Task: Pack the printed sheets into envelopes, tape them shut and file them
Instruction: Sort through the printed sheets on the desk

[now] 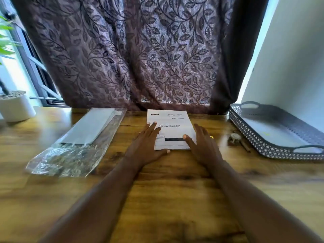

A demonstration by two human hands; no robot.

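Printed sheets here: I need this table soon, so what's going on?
A person's left hand and right hand rest with straight fingers on either side of the stack of printed sheets on the wooden table. The envelopes lie in their clear wrapper to the left, the grey tray to the right. Packing has not begun.

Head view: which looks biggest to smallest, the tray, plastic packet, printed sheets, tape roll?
Plastic packet and tray: about alike, tray cut off by the frame, so unranked.
Then printed sheets.
Smallest: tape roll.
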